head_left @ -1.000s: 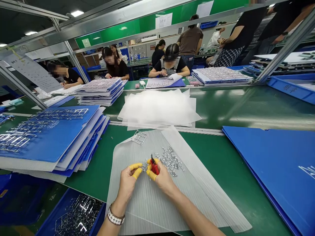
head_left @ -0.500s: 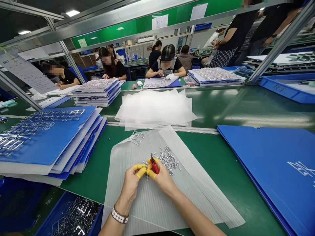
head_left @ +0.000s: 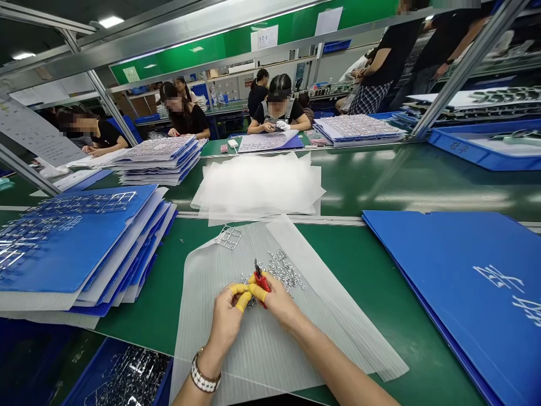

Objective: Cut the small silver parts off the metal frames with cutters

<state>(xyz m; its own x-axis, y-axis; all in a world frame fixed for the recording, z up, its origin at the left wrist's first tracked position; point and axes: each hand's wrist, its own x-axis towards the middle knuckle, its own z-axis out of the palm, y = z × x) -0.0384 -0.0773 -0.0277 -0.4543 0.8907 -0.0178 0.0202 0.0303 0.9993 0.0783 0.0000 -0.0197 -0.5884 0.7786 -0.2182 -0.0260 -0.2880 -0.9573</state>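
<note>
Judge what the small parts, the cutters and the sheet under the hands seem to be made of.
The small parts look like bright metal, perhaps plated, from their silvery glints. The cutters have glossy red grips, probably plastic; their jaws are too small to judge. The sheet looks like translucent fluted plastic, with fine ribs showing.

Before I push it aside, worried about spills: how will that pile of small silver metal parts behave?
The small silver metal parts will probably slide and scatter, since they lie loose with strays apart. Each looks light. The ribbed plastic sheet beneath looks flexible, so lifting it could spill them.
</note>
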